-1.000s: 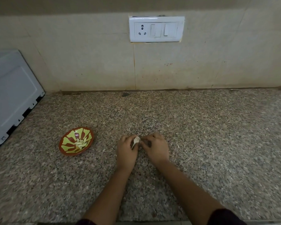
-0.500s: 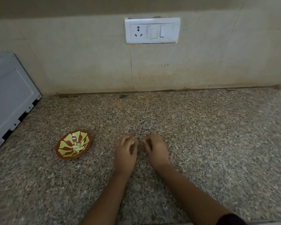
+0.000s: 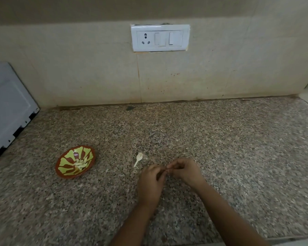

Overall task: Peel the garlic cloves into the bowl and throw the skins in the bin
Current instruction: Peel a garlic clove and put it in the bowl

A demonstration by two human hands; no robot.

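Now lying on the counter [image 3: 220, 148], lower centre, just above the left grip [image 3: 150, 178]: a pale garlic stalk [image 3: 138, 158], dropped within the last second. Left and right grip [image 3: 183, 170] curled, fingertips meeting, pinching what is likely a clove, mostly hidden. Peeled cloves [image 3: 80, 165] in the bowl [image 3: 57, 168], lower left; peeling unfinished.

- The bowl [image 3: 66, 161] sits on the countertop [image 3: 220, 148], to the left of both hands.
- Peeled garlic cloves [image 3: 80, 164] lie inside the bowl.
- A loose garlic scrap [image 3: 138, 158], possibly a stem, lies on the countertop between bowl and hands, just behind the left hand [image 3: 150, 181].
- The right hand [image 3: 184, 170] is just right of the left, their fingertips meeting above the countertop.
- An appliance [image 3: 7, 103] stands at the far left.
- A socket plate [image 3: 160, 38] is on the wall [image 3: 78, 68] behind.
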